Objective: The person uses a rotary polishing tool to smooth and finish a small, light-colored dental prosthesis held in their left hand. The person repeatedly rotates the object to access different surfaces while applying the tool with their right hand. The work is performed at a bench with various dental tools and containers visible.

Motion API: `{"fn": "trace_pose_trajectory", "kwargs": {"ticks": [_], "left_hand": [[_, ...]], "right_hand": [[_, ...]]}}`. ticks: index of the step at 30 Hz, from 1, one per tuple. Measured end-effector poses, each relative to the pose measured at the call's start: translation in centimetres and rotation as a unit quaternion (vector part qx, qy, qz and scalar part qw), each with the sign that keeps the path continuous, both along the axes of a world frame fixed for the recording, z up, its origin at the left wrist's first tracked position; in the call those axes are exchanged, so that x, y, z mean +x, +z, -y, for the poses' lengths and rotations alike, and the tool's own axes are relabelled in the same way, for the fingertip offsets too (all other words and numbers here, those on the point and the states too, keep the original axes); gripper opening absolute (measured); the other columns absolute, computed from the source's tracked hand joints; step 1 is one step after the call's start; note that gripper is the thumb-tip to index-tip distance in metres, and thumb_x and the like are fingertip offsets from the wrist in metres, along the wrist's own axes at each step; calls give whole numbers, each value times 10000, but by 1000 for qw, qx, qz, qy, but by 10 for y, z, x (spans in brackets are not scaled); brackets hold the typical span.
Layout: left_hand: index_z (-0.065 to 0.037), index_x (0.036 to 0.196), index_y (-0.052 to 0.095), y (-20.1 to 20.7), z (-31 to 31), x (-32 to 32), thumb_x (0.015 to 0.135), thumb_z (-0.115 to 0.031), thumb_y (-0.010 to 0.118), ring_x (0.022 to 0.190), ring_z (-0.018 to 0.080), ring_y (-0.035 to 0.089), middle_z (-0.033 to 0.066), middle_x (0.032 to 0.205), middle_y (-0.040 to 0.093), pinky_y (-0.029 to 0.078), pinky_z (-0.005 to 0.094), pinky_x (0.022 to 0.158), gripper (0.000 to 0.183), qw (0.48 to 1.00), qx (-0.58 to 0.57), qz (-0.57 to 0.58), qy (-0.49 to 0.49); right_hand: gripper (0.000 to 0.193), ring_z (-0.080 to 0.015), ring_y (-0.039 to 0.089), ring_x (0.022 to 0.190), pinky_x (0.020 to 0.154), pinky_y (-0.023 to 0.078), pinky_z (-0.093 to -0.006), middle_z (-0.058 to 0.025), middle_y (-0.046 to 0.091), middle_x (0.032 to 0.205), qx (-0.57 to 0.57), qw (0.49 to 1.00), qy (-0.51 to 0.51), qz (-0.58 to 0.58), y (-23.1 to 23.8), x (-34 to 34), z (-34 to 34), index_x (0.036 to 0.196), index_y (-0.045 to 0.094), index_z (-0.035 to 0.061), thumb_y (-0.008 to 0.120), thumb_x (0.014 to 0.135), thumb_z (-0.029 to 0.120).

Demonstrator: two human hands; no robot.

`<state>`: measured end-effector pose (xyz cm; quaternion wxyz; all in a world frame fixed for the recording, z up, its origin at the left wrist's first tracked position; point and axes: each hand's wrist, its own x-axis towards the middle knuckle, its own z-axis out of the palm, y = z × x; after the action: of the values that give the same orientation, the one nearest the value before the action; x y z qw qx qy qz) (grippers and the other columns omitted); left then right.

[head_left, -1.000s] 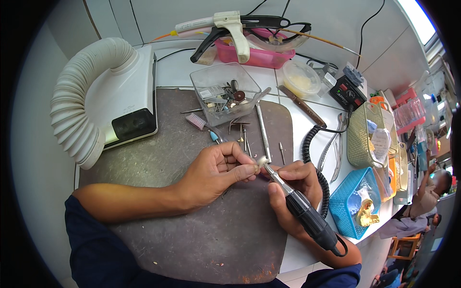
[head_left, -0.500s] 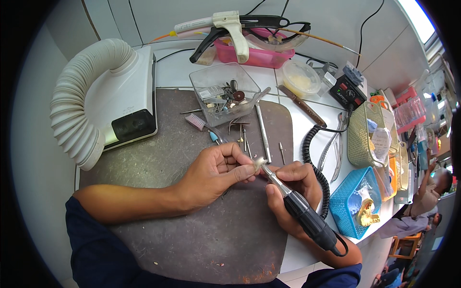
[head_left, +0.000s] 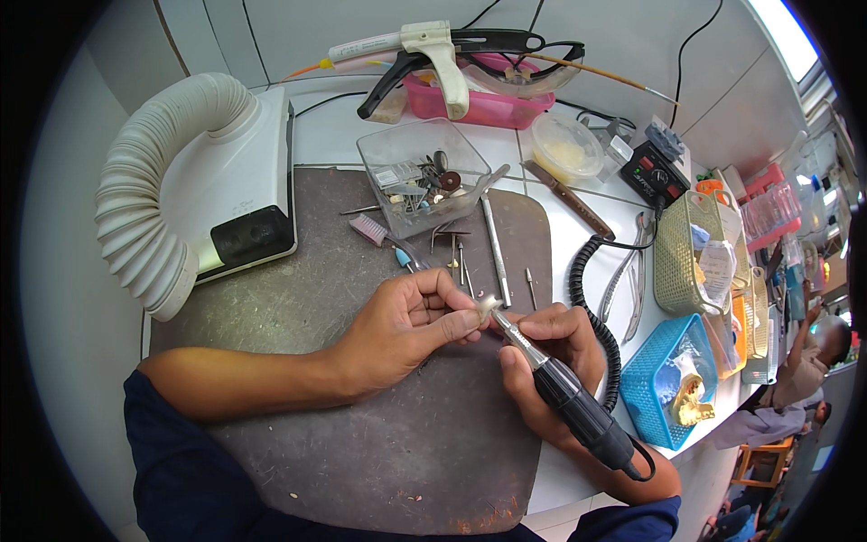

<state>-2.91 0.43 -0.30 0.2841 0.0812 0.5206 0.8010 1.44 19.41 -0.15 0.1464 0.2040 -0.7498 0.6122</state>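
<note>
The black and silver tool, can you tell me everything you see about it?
The black and silver tool looks like a fat pen: shiny, metal-looking front, black body, black cord curving from its back end. The right hand holds it slanted over the edge of the grey mat, nose pointing toward the left hand. Something pale at its tip is too blurry to name.
</note>
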Motion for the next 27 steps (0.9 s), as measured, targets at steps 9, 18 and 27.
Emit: {"fn": "trace_pose_trajectory", "kwargs": {"ticks": [9, 18, 27], "left_hand": [[-33, 946, 504, 2, 0, -2, 895, -73, 603, 895, 123, 607, 95, 990, 610, 512, 252, 821, 118, 999, 33, 19, -15], [-36, 948, 502, 0, 1, -2, 892, -67, 602, 931, 140, 612, 100, 994, 612, 516, 254, 825, 118, 999, 40, 16, -23], [-34, 927, 528, 2, 0, 0, 889, -96, 622, 886, 116, 623, 94, 997, 636, 517, 230, 796, 119, 999, 33, 14, -7]], "right_hand": [[295, -197, 635, 909, 759, 487, -258, -159, 612, 885, -36, 998, -10, 42, 5, 2, 1, 992, 458, -10, 668, 785, -15], [273, -226, 661, 879, 745, 516, -270, -161, 605, 871, -22, 1000, -3, -1, 1, -1, 3, 933, 488, -22, 685, 745, -43], [276, -213, 661, 875, 747, 513, -267, -166, 629, 876, -5, 1000, -12, 19, 4, 0, 2, 935, 490, -20, 687, 743, -33]]}}
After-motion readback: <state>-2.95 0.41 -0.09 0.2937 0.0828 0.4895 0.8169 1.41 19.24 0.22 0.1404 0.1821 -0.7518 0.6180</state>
